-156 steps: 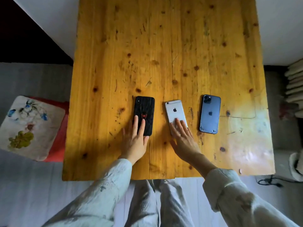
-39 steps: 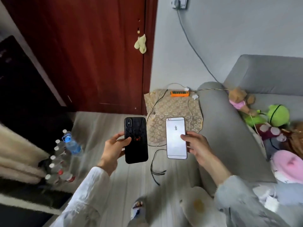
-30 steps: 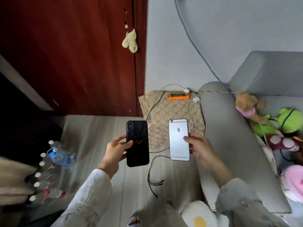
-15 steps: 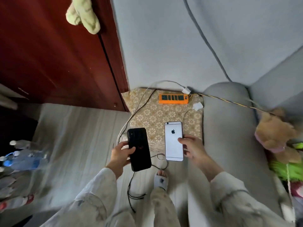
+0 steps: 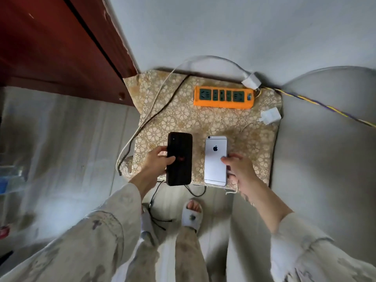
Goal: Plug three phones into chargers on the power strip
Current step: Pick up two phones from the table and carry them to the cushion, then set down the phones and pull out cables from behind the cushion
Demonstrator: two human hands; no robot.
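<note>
Grey wall [image 5: 223, 27] ahead, well beyond the fingertips; red-brown wooden door [image 5: 50, 41] far off to the left of the left-hand fingers; grey sofa arm [image 5: 317, 159] just right of the right-hand fingers; pale plank floor [image 5: 71, 149] below and to the left.

Patterned cushion [image 5: 223, 123] directly under both sets of fingers, likely serving as the landing spot for the phones within cable reach.

Orange power strip [image 5: 223, 97] beyond the fingertips at the cushion's far edge, sockets facing up and empty, so no plugging done yet. Third phone not in view.

Black phone [image 5: 180, 158] gripped in the left hand [image 5: 154, 165], thumb across its back, fingers curled round the left edge, back side up. Silver phone [image 5: 215, 160] pinched at its right edge by the right hand [image 5: 242, 169], fingers curled, also back up. Both held flat, low and side by side over the cushion's near half, probably for setting down together; contact with the fabric impossible to tell.

White charger [image 5: 251, 80] past the strip's right end; second white charger [image 5: 270, 116] ahead and right of the right-hand fingers, both unplugged. White and dark cables [image 5: 142, 123] trailing left of the left-hand fingers.
</note>
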